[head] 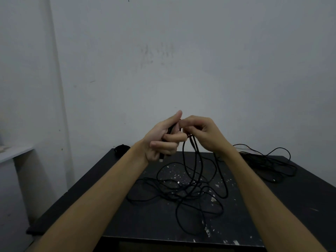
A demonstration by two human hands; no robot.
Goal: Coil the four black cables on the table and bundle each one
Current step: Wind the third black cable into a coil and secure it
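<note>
- Above the table (300, 197), left hand (161, 140) grips 1 cable (195, 166); right hand (203, 133) pinches it alongside.
- Cable hangs straight down to the tangle.

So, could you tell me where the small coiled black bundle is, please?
In the head view, the coiled bundle sits at the table's far left corner, just left of the left forearm.
</note>
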